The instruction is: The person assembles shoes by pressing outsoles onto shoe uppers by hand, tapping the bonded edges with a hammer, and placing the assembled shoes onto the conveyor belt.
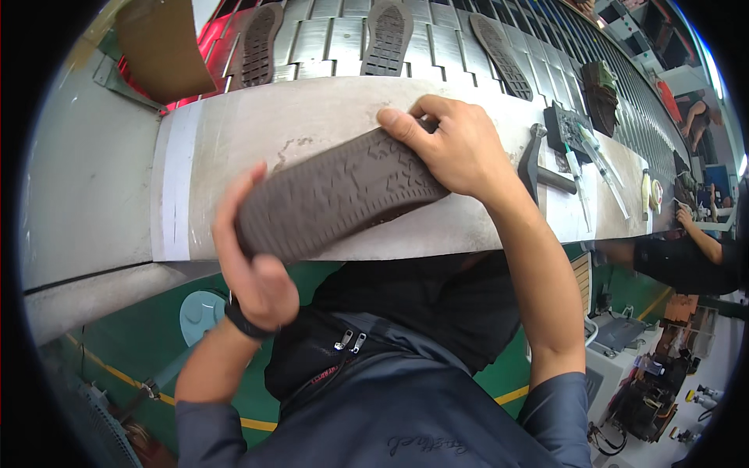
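Note:
A dark brown shoe sole [343, 191] is tilted above the light worktable, its treaded underside facing up. Around its right end my right hand [452, 144] is closed, thumb on the near tread edge and fingers curled over the far side. My left hand [257, 269] cups the left end between fingers and thumb, slightly blurred by motion; a black band circles that wrist. Whether an upper is attached beneath the sole cannot be seen. Right of my right hand lies a hammer [534, 160] with a dark handle.
Several brown soles [386, 39] lie on the metal slat conveyor [312, 47] beyond the table [226, 148]. Syringe-like applicators [597, 160] rest by a black block [563, 129]. Tape rolls [654, 193] sit farther right. A brown board [162, 47] stands at upper left. Another person's arm [702, 238] shows at far right.

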`<state>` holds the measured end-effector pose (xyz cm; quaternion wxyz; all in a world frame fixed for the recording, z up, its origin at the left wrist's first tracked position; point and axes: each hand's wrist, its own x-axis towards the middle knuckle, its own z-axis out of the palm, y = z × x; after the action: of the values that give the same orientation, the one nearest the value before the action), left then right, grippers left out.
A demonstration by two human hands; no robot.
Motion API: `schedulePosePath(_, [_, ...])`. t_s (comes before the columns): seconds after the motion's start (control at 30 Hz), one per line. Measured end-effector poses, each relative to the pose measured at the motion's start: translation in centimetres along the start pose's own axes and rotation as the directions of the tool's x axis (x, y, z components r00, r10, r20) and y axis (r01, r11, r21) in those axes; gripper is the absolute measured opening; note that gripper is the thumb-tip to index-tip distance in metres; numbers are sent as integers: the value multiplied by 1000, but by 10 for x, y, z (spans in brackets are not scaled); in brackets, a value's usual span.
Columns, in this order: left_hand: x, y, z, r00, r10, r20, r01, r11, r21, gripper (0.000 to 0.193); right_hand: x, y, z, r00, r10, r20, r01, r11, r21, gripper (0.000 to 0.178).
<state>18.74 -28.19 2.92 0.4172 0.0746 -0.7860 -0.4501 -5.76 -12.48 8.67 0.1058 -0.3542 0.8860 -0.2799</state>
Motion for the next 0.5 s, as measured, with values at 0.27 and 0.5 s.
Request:
schedulePosePath(0.27, [112,-45,74,934,-259,247,315,921,-228,50,-92,5,7,1000,3,-26,-2,999,42,52])
schedulePosePath(0.5, [125,-32,122,721,-311,619,397,918,-2,49,-126,12,4,994,110,-1,-105,953,283,34])
